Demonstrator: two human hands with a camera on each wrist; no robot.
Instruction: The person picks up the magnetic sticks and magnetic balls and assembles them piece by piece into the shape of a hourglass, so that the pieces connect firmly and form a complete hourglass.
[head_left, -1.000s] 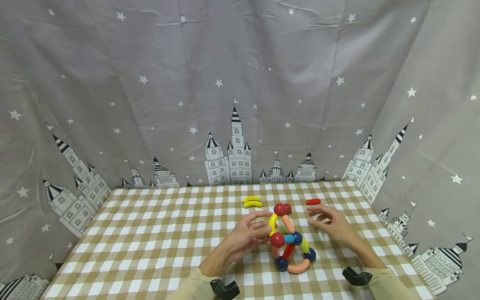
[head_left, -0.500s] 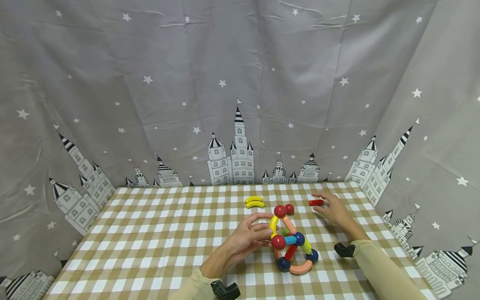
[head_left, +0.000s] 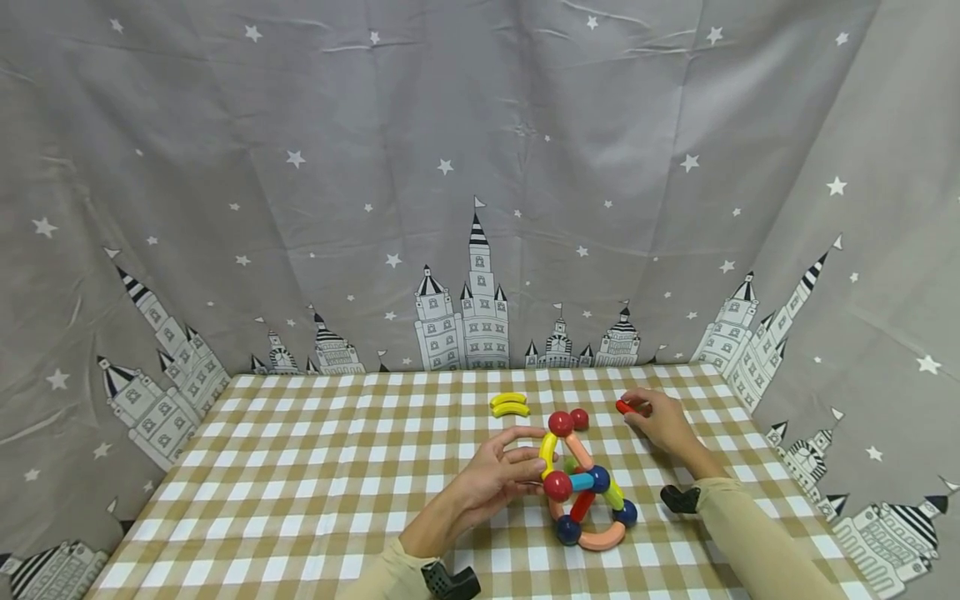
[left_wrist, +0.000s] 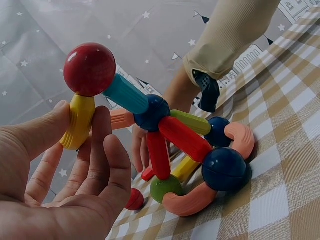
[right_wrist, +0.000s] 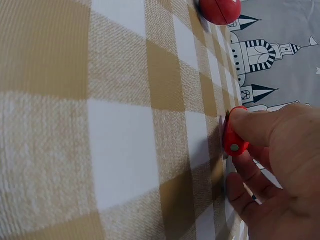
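Note:
A structure of magnetic balls and sticks stands on the table, with navy balls (left_wrist: 224, 169) and peach curved sticks (head_left: 600, 537) at its base. My left hand (head_left: 491, 473) pinches its yellow curved stick (left_wrist: 79, 122) between thumb and fingers, just below a red ball (left_wrist: 90, 69) in the left wrist view. Beyond the structure, my right hand (head_left: 663, 423) pinches a short red stick (right_wrist: 235, 136) at the tabletop. A pale round end of that stick faces the right wrist camera, while fingers cover part of it.
Two yellow curved sticks (head_left: 510, 405) lie together towards the back of the table. A loose red ball (head_left: 579, 418) sits behind the structure. A checked cloth (head_left: 322, 467) covers the table, and a grey curtain (head_left: 480, 167) with printed castles hangs behind.
My right hand has moved away from beside the structure to the red stick at the back right and taken hold of it. My left hand keeps its grip on the yellow curved stick.

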